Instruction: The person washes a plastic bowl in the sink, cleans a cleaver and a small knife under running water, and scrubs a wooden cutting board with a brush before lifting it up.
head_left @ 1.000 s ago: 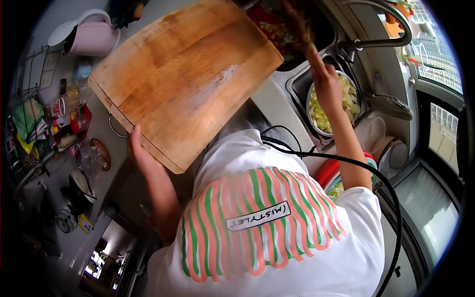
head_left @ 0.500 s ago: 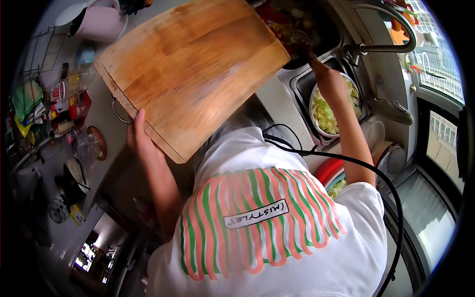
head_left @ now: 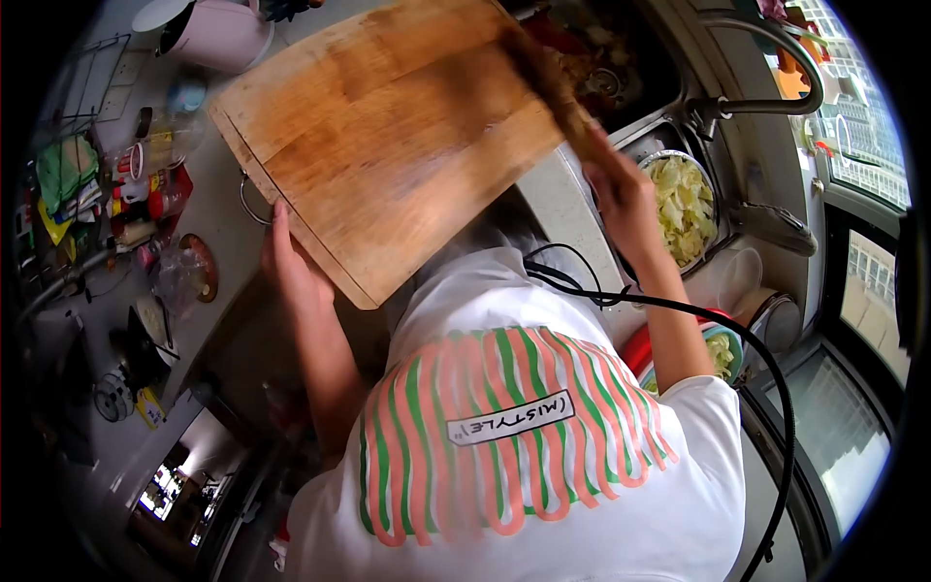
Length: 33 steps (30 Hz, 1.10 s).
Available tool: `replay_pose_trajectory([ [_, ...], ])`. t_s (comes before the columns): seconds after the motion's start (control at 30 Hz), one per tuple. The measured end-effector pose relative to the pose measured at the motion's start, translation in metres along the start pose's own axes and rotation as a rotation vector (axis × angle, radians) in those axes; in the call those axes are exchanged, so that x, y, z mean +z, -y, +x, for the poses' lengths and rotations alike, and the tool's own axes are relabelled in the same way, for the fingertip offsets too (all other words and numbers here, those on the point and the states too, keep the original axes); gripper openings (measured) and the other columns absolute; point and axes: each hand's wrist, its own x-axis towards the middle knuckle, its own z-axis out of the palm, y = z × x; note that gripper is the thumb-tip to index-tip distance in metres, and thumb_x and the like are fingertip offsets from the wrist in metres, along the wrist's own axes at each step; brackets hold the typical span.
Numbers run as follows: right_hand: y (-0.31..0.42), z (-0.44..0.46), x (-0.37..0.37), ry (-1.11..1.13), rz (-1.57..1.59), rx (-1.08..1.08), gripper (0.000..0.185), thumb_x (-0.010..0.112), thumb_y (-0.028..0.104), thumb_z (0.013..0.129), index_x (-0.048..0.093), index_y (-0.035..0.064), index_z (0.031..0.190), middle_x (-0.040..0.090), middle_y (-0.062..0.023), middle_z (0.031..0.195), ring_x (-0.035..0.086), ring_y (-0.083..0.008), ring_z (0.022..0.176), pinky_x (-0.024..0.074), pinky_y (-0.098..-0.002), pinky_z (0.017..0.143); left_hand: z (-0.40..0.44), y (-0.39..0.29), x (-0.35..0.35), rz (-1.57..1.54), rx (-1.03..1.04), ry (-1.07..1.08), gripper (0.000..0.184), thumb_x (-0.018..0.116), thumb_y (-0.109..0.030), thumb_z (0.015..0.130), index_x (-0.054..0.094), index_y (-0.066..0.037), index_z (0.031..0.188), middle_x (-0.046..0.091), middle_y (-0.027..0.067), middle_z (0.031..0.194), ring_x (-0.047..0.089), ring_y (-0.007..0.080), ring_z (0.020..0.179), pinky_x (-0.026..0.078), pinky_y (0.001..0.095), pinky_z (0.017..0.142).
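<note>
Two hands, set well apart: the left hand is clamped on the left edge of one cutting board, beside one metal ring; the right hand is closed around one blurred brown tool crossing the board's right edge. A narrow strip of worktop separates board and sink. Beyond, one bowl of chopped leaves stands below one tap.

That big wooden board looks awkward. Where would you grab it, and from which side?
Probably by its short left edge, coming from the left, near the metal ring. The wooden board is broad and flat, so its rim best fits between thumb and fingers. The left hand holds it there, thumb at the rim.
</note>
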Motion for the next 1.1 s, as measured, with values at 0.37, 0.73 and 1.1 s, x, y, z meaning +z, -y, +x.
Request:
replay_pose_trajectory([
  [0.37, -0.064, -0.009, 0.049, 0.126, -0.226, 0.056, 0.044, 0.054, 0.015, 0.097, 0.054, 0.0194, 0.14, 0.065, -0.0209, 0.078, 0.063, -0.0371, 0.065, 0.0522, -0.0473, 0.061, -0.001, 0.004, -0.003, 0.091, 0.11, 0.005, 0.046, 0.06, -0.031, 0.101, 0.053, 0.004, 0.13, 0.061, 0.014, 0.126, 0.061, 0.0241, 0.113, 0.052, 0.0388, 0.094],
  [0.73, 0.06, 0.037, -0.003, 0.25, 0.074, -0.183, 0.049, 0.063, 0.011, 0.093, 0.058, 0.0231, 0.141, 0.064, -0.0134, 0.091, 0.065, -0.0312, 0.069, 0.0534, -0.0401, 0.067, -0.002, -0.003, 0.007, 0.107, 0.127, 0.013, 0.043, 0.058, -0.03, 0.102, 0.055, 0.005, 0.126, 0.063, 0.0136, 0.122, 0.063, 0.0236, 0.11, 0.051, 0.0374, 0.093],
  [1.1, -0.154, 0.054, -0.017, 0.156, -0.565, 0.336, 0.053, 0.052, 0.027, 0.1, 0.038, 0.0309, 0.151, 0.065, -0.0254, 0.095, 0.066, -0.0442, 0.086, 0.053, -0.0515, 0.073, -0.003, -0.007, 0.006, 0.033, 0.103, 0.08, 0.036, 0.062, -0.023, 0.099, 0.055, 0.002, 0.124, 0.062, 0.0125, 0.123, 0.061, 0.0214, 0.112, 0.051, 0.0365, 0.094],
])
